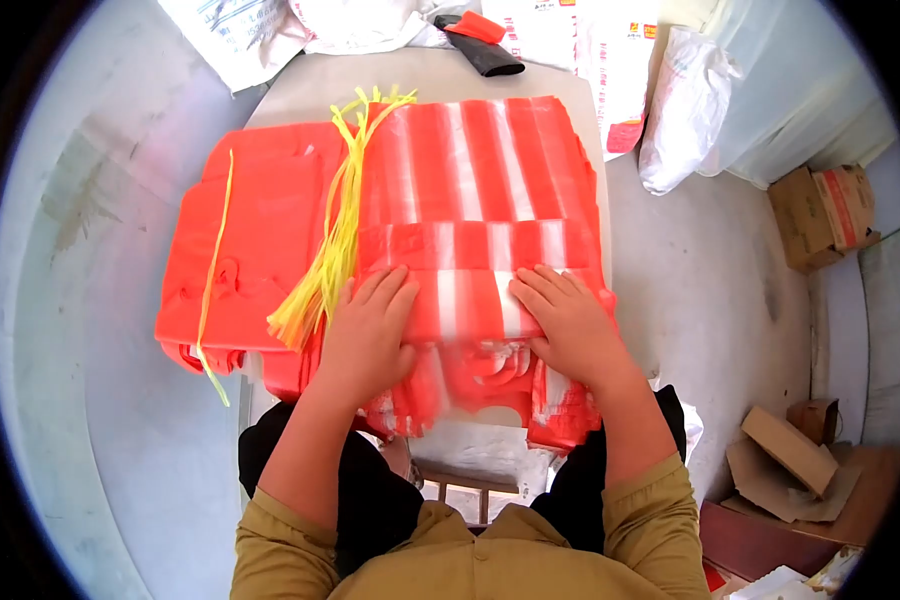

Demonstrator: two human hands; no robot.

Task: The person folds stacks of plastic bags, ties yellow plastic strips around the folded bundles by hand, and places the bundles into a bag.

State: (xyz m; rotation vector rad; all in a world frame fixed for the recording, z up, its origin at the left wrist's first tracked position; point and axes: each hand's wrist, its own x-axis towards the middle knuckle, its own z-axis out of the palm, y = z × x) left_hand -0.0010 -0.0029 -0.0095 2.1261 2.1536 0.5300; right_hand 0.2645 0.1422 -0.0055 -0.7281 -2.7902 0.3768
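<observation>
A stack of red-and-white striped plastic bags lies on the table in front of me, with a folded section across its near half. My left hand rests on the left side of this fold, fingers stretched out flat and thumb by the lower edge. On the right side, my right hand lies the same way, open on the plastic. Below my hands the crumpled bag ends hang over the table's near edge, slightly blurred. A bundle of yellow plastic strips lies just left of the striped stack.
Plain red plastic bags are piled at the left, with a single yellow strip on top. White printed sacks and a black roll lie at the back. Cardboard boxes stand on the floor at the right.
</observation>
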